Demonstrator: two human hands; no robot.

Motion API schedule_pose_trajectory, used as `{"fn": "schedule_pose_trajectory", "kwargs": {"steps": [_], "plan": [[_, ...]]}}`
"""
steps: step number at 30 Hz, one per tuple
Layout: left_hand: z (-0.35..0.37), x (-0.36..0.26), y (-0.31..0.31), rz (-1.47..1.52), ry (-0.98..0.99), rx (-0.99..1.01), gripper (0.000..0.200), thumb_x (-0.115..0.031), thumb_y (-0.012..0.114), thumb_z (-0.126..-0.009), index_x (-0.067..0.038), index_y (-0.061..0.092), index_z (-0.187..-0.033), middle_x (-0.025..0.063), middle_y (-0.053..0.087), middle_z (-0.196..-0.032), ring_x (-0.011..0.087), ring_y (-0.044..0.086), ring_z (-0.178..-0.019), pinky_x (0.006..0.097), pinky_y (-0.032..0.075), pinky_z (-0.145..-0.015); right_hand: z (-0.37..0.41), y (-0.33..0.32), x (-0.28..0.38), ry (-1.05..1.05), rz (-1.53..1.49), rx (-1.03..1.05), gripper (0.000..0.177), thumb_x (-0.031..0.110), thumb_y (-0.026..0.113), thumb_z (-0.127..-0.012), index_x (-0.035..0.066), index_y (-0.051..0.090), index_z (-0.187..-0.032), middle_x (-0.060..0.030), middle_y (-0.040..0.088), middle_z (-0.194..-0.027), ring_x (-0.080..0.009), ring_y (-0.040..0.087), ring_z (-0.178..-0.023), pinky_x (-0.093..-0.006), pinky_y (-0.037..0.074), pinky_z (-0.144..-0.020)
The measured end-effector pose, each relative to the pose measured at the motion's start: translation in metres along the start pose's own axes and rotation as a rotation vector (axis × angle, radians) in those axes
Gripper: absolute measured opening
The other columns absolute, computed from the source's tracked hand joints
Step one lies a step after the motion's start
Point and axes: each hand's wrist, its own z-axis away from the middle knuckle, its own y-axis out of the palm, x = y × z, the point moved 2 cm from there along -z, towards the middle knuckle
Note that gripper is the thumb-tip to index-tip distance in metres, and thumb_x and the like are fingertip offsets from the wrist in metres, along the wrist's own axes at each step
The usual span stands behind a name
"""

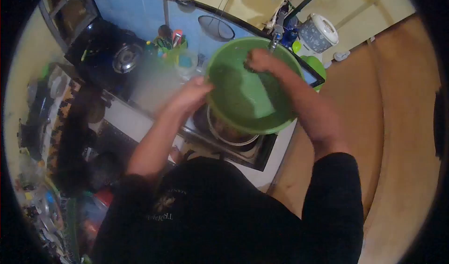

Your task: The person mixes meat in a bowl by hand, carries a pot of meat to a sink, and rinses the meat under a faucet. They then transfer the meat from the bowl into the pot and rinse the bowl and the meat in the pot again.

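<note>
A large green basin is tilted over the sink area, below the tap. Its near-left rim is in the grip of my left hand, with the thumb over the edge. Inside the basin, near its far wall, my right hand is closed, fingers curled down. Whatever lies in those fingers is hidden. The basin looks wet, with a pale patch of light on its floor. Under its near edge a round pot or bowl shows in part, its brownish contents blurred.
At the left stands a black stove with a burner. A green utensil holder and a clear tub sit by the back wall. A strainer hangs there. A patterned rice cooker stands at the right back.
</note>
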Motion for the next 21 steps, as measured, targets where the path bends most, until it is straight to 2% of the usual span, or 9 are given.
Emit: {"fn": "schedule_pose_trajectory", "kwargs": {"steps": [1, 4, 6, 8, 11, 15, 18, 20, 21], "plan": [[0.005, -0.009, 0.010, 0.036, 0.063, 0.025, 0.027, -0.013, 0.050, -0.085, -0.003, 0.055, -0.110, 0.0062, 0.061, -0.096, 0.0149, 0.058, -0.085, 0.0284, 0.046, -0.074, -0.002, 0.000, 0.017, 0.090, -0.119, -0.060, 0.023, 0.019, 0.056, -0.075, -0.001, 0.062, -0.083, -0.0234, 0.061, -0.080, -0.0400, 0.059, -0.073, -0.0450, 0.047, -0.069], [0.005, -0.019, 0.007, -0.116, 0.022, -0.019, 0.030, -0.018, 0.051, -0.085, -0.003, 0.055, -0.110, 0.0048, 0.060, -0.093, 0.0149, 0.056, -0.083, 0.0298, 0.046, -0.074, 0.009, 0.018, 0.052, -0.165, -0.050, -0.083, 0.026, 0.020, 0.055, -0.077, 0.002, 0.064, -0.094, -0.0201, 0.063, -0.088, -0.0349, 0.061, -0.078, -0.0420, 0.048, -0.071], [-0.012, 0.001, -0.013, -0.119, 0.023, 0.004, 0.032, -0.021, 0.052, -0.085, -0.003, 0.055, -0.111, 0.0049, 0.060, -0.092, 0.0156, 0.056, -0.082, 0.0306, 0.045, -0.074, 0.027, 0.036, 0.060, -0.360, -0.363, 0.193, 0.031, 0.024, 0.058, -0.079, 0.006, 0.063, -0.104, -0.0136, 0.066, -0.091, -0.0261, 0.062, -0.081, -0.0372, 0.049, -0.071], [-0.026, 0.022, -0.031, -0.127, 0.024, 0.026, 0.035, -0.025, 0.052, -0.084, -0.003, 0.054, -0.112, 0.0050, 0.060, -0.091, 0.0163, 0.055, -0.082, 0.0315, 0.045, -0.074, 0.037, 0.030, 0.034, -0.063, -0.386, 0.610, 0.035, 0.026, 0.061, -0.079, 0.007, 0.062, -0.109, -0.0079, 0.066, -0.088, -0.0206, 0.062, -0.074, -0.0342, 0.049, -0.067], [-0.035, 0.039, -0.042, -0.367, -0.039, -0.020, 0.027, -0.014, 0.050, -0.083, 0.001, 0.057, -0.105, 0.0087, 0.064, -0.095, 0.0171, 0.061, -0.083, 0.0270, 0.048, -0.073, 0.042, 0.003, 0.003, -0.093, -0.236, 0.455, 0.031, 0.030, 0.059, -0.081, 0.005, 0.066, -0.097, -0.0081, 0.064, -0.077, -0.0191, 0.061, -0.065, -0.0337, 0.048, -0.062], [-0.033, 0.039, -0.031, -0.404, -0.052, 0.016, 0.031, -0.020, 0.051, -0.084, 0.001, 0.056, -0.107, 0.0098, 0.063, -0.092, 0.0185, 0.059, -0.082, 0.0317, 0.048, -0.070, 0.011, 0.019, 0.009, 0.115, 0.007, -0.049, 0.031, 0.033, 0.059, -0.075, 0.003, 0.066, -0.073, -0.0170, 0.063, -0.068, -0.0319, 0.063, -0.065, -0.0418, 0.049, -0.062], [-0.028, 0.028, -0.020, -0.210, -0.062, 0.120, 0.032, -0.021, 0.052, -0.085, 0.000, 0.057, -0.108, 0.0096, 0.062, -0.089, 0.0183, 0.058, -0.080, 0.0352, 0.049, -0.070, 0.027, 0.007, 0.076, 0.059, 0.041, 0.016, 0.030, 0.031, 0.057, -0.074, 0.004, 0.067, -0.084, -0.0187, 0.064, -0.080, -0.0355, 0.062, -0.078, -0.0450, 0.048, -0.070], [-0.028, 0.027, -0.020, -0.026, -0.104, 0.139, 0.030, -0.017, 0.052, -0.084, 0.001, 0.057, -0.108, 0.0094, 0.063, -0.090, 0.0183, 0.060, -0.080, 0.0347, 0.050, -0.070, 0.039, 0.012, 0.089, -0.368, -0.253, -0.022, 0.030, 0.031, 0.060, -0.071, 0.002, 0.067, -0.075, -0.0201, 0.063, -0.077, -0.0368, 0.062, -0.073, -0.0458, 0.048, -0.066], [-0.032, 0.027, -0.021, 0.037, -0.090, 0.180, 0.028, -0.013, 0.052, -0.083, 0.001, 0.058, -0.107, 0.0081, 0.063, -0.091, 0.0175, 0.060, -0.081, 0.0338, 0.050, -0.072, 0.039, 0.014, 0.072, -0.357, -0.254, -0.020, 0.030, 0.031, 0.060, -0.071, 0.002, 0.067, -0.075, -0.0201, 0.063, -0.077, -0.0368, 0.062, -0.073, -0.0458, 0.048, -0.066]]}}
